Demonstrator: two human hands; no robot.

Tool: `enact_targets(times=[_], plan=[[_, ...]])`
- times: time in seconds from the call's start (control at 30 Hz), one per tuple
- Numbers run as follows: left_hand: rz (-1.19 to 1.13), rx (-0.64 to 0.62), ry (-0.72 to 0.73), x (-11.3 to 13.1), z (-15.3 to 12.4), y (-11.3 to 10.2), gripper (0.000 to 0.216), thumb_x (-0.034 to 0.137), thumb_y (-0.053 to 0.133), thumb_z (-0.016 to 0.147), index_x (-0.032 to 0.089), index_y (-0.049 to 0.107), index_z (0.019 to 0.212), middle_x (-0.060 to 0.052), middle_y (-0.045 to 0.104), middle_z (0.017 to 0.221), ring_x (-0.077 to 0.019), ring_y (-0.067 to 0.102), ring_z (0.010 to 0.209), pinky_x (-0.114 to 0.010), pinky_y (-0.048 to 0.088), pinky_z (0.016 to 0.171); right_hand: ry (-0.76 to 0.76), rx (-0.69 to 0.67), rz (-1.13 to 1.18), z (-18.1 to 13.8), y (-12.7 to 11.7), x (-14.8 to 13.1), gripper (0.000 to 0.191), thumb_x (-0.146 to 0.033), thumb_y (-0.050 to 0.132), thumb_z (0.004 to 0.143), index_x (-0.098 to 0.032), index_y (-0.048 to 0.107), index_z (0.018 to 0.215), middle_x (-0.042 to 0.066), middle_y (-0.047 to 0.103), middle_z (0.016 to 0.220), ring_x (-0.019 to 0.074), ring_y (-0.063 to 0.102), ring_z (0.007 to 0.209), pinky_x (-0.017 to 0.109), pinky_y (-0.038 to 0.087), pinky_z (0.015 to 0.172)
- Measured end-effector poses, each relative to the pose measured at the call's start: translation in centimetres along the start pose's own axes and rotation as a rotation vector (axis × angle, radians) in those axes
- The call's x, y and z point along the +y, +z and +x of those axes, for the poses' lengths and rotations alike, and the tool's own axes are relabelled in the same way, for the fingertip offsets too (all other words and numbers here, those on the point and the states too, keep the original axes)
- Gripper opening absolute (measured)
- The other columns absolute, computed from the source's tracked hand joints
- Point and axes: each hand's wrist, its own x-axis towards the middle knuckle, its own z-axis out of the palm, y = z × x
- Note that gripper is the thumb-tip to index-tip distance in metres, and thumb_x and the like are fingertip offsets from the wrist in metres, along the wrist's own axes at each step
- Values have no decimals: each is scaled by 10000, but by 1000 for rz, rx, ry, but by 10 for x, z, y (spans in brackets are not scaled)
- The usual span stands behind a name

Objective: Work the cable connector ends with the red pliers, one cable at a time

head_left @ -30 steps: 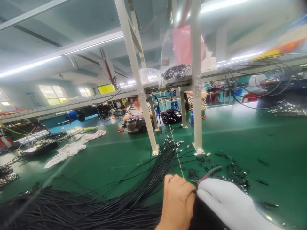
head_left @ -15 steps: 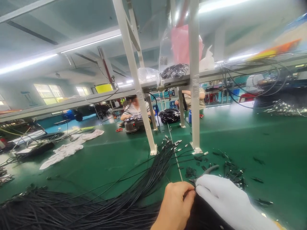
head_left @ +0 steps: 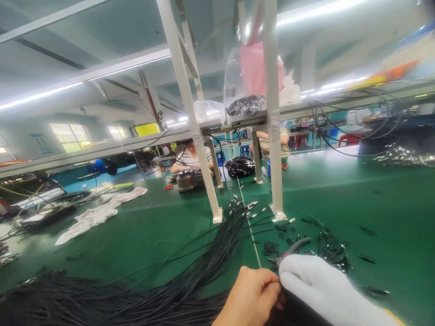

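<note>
My left hand [head_left: 253, 296], bare, is closed with thumb and forefinger pinched together; what lies between them is too small to make out. Against its fingertips is my right hand [head_left: 319, 283], in a white glove, its fingers closed too and their grip hidden. Just beyond the glove are cutting pliers [head_left: 295, 246] with a grey handle, partly covered by that hand, on or just above the table. Below both hands is a dark mass [head_left: 294, 305] whose kind I cannot tell. A thick bundle of black cables [head_left: 204, 260] with shiny ends runs along the left.
Small black pieces [head_left: 333, 246] are scattered over the green table [head_left: 390, 208] at right. White frame posts [head_left: 276, 181] stand ahead, carrying a shelf with plastic bags. White cloth [head_left: 91, 222] lies at left. Across the table a person [head_left: 190, 158] sits behind a grey device [head_left: 186, 181].
My hands stay close together and shift slightly right and down. More of the pliers' jaws and pivot shows beyond the glove. The view tilts slightly.
</note>
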Motion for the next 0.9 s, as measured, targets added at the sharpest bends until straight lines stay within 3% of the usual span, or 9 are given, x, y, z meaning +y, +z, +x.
enact_targets(times=[0.27, 0.5, 0.63, 0.73, 0.9], plan=[[-125, -46, -50, 6, -4, -1, 211, 191, 540, 778, 133, 735, 723, -47, 720, 690, -178, 666, 663, -264, 514, 702, -29, -53, 134, 1, 2, 10, 327, -386, 374, 895, -211, 407, 621, -27, 458, 630, 129, 413, 624, 253, 271, 547], [266, 33, 28, 3, -4, 1, 244, 146, 525, 744, 151, 758, 672, 9, 623, 561, -121, 480, 565, -226, 350, 574, -35, -80, 28, 3, 7, 12, 238, -298, 390, 862, -209, 418, 643, -36, 467, 650, 125, 438, 653, 251, 277, 581], [399, 39, 7, 0, -1, 10, 229, 127, 511, 748, 138, 736, 701, -16, 642, 601, -115, 450, 541, -242, 323, 544, -27, -57, 0, 4, 12, 17, 251, -297, 396, 855, -207, 373, 621, -35, 441, 631, 124, 413, 636, 254, 267, 570], [548, 35, -44, 3, 0, 16, 245, 141, 488, 799, 132, 728, 751, -73, 693, 681, -152, 528, 586, -276, 338, 571, -21, -57, 0, 6, 12, 18, 258, -300, 395, 854, -206, 359, 617, -36, 436, 628, 123, 404, 631, 255, 265, 568], [667, 13, -49, 7, 0, 21, 293, 128, 428, 872, 108, 719, 910, -172, 726, 897, -273, 656, 842, -331, 412, 714, 7, -52, 22, 6, 5, 11, 263, -302, 402, 853, -206, 347, 614, -38, 437, 626, 121, 412, 637, 258, 258, 565]])
